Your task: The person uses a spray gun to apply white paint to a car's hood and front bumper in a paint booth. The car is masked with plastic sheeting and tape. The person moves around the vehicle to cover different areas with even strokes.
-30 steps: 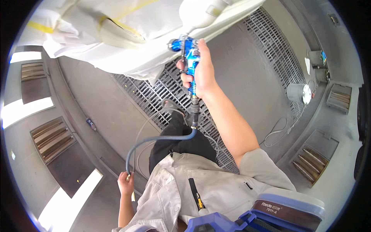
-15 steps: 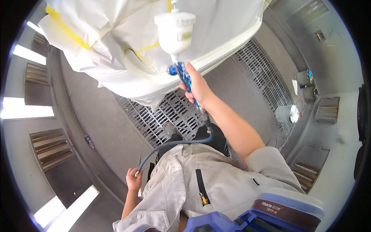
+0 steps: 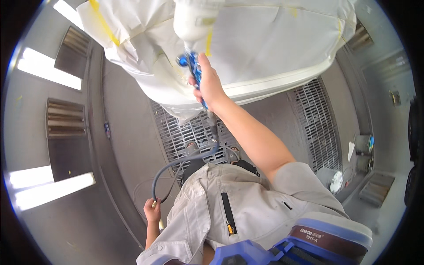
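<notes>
1. Evidently, the masking film (image 3: pixel 265 48) and yellow tape (image 3: pixel 104 22) are on; how much spraying is left cannot be told.
2. Right hand (image 3: pixel 210 88) grips the gravity-feed spray gun (image 3: pixel 196 73) at 11 o'clock; left hand (image 3: pixel 152 212) grips the air hose (image 3: pixel 185 159) at 7.
3. White cup (image 3: pixel 195 22), 12 o'clock, and bucket (image 3: pixel 326 176), 4 o'clock: contents unclear.

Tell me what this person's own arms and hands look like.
The right hand and left hand are ungloved. A short, light grey-beige sleeve leaves the right forearm bare; the left forearm is bare too.
</notes>
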### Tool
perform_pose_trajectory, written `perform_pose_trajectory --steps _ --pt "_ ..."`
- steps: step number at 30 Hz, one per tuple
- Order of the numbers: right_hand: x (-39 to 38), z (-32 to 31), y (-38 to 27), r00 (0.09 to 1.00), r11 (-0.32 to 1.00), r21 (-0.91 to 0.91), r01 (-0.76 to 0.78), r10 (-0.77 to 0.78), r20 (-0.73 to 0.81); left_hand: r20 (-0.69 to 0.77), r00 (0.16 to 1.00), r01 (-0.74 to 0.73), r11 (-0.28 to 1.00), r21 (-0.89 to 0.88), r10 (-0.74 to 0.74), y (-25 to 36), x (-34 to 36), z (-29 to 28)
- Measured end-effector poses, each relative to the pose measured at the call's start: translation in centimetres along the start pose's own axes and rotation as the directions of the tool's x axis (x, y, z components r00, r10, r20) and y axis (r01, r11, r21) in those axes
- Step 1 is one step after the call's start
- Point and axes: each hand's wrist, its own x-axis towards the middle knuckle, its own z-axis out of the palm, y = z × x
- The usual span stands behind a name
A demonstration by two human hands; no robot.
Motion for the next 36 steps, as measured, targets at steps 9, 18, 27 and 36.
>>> perform_pose_trajectory --steps 9,18,27,36 --pt "-3.7 -6.8 2.1 0.996 0.995 0.043 -0.093 0.093 0.0 -0.123 0.983 0.14 0.99 0.033 -0.135 4.8 -11.8 6.0" --pt "-0.9 -8.0 3.1 0.954 0.973 0.218 -0.074 0.006 0.299 -0.146 0.976 0.171 0.984 0.041 -0.163 6.8 -12.6 6.3" --pt "-4.7 -11.5 8.1 0.986 0.974 -0.169 -0.149 0.133 -0.105 -0.027 0.998 0.063 0.996 0.056 -0.062 5.8 -9.6 6.4" --pt "-5.5 -10.5 9.5 0.96 0.96 -0.016 -0.28 0.279 -0.038 0.176 0.972 0.111 0.966 0.232 -0.154 1.5 -5.1 5.5"
